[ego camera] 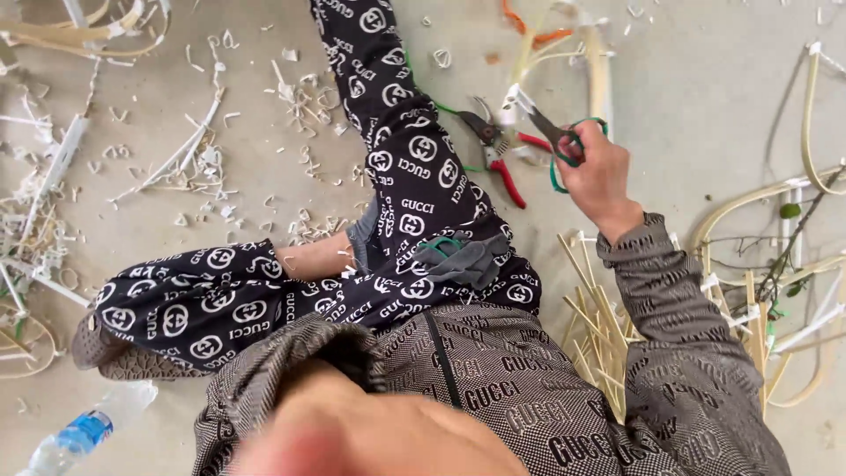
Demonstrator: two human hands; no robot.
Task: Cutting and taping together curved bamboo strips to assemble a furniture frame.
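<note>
My right hand is raised over the floor to the right of my outstretched leg and is shut on green-handled scissors. The scissor blades point up-left and touch the end of a pale cane strip. Just left of the hand, red-handled pruning shears lie on the floor. My left hand is hidden. Only a patch of bare skin beside a grey cuff shows between my patterned trouser legs. A grey glove with green trim rests on my lap.
Pale cane rods and bent hoops are piled at the right, with a bundle of thin sticks by my right elbow. Shavings and offcuts litter the concrete floor on the left. A plastic water bottle lies at the bottom left.
</note>
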